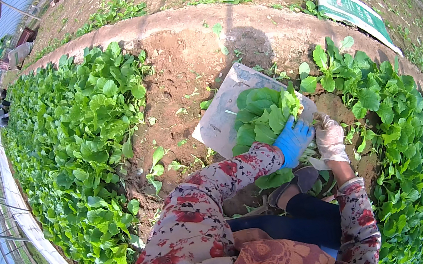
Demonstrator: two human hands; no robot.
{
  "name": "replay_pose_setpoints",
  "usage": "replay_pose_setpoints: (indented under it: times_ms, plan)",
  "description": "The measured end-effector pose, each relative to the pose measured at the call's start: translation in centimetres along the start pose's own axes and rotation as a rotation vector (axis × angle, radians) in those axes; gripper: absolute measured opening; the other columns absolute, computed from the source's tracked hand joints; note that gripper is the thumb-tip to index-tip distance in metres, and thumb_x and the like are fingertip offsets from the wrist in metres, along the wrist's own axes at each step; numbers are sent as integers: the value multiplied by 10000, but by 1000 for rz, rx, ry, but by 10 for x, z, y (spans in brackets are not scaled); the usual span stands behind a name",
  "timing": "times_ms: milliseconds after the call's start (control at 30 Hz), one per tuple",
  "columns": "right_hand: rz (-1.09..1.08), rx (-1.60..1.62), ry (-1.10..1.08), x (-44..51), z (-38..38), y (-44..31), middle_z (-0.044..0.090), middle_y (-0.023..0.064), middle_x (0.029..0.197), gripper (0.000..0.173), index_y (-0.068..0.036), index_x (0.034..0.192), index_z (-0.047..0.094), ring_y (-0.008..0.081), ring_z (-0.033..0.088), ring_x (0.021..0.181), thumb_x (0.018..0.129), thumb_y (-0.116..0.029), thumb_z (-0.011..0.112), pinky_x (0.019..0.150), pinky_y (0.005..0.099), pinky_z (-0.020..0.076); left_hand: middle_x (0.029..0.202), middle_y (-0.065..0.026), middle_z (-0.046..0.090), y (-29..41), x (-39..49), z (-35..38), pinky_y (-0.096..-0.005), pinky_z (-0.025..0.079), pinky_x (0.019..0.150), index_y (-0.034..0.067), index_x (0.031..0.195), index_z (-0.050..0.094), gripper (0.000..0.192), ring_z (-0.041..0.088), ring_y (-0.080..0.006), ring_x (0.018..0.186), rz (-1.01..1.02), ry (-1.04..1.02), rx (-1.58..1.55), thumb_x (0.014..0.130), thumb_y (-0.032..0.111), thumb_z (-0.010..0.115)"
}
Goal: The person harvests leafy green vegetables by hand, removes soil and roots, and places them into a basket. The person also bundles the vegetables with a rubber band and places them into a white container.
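A pile of leafy greens (260,111) lies on a pale, dirt-smeared board (214,125) on the soil. My left hand (295,141), in a blue glove, is at the stem end of the pile, its fingers bent over greens. Stems and a broad leaf (274,179) show below its palm and wrist. Close beside it, my right hand (330,139) wears a thin whitish glove with soiled fingertips. Its fingers are curled near the board's right corner; whether they hold anything is hidden.
Dense leafy greens grow in beds at left (85,153) and right (412,153). Bare soil (174,83) lies between them, with loose leaves. A raised earth ridge (184,19) crosses ahead. Beyond it lies a green-and-white sack (355,11). People (0,110) are far left, by the plastic greenhouse wall.
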State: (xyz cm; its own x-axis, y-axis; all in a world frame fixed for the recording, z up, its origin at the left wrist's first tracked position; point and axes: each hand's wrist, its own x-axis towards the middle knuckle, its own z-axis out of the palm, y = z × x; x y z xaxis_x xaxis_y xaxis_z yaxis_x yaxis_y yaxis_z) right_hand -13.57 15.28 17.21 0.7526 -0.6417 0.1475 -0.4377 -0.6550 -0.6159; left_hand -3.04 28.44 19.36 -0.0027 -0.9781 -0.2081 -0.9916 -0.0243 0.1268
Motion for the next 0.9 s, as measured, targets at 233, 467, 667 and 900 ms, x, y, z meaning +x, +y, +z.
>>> replay_pose_setpoints:
  times_ms: [233,467,667,900]
  plan:
    - [383,871,110,7,-3,-22,649,16,792,83,-32,868,630,91,580,668,854,41,595,623,235,466,1384,-209,456,4,1,-3,-595,197,1128,-48,1464,292,970,363,-382,1364,-29,-8,74,688,344,722]
    - [490,795,-275,-47,-27,-79,682,52,1033,323,-19,1209,612,106,611,883,935,-181,664,773,260,505,1562,-154,320,2,6,13,-655,24,1143,123,1467,412,800,153,-405,1476,-53,-101,91,808,574,455]
    - [284,473,-565,-64,-100,-79,663,50,1132,321,-39,1229,622,116,595,997,946,-189,653,865,265,486,1530,-193,295,-3,12,26,-610,115,1131,74,1517,258,1006,257,-409,1417,-44,9,148,728,596,601]
    - [-53,-157,-737,-74,-173,-103,678,155,831,257,-90,910,712,336,662,846,897,-314,586,781,428,506,1436,-222,394,0,10,18,-561,167,1140,9,1453,340,1026,311,-383,1385,-66,24,115,668,559,706]
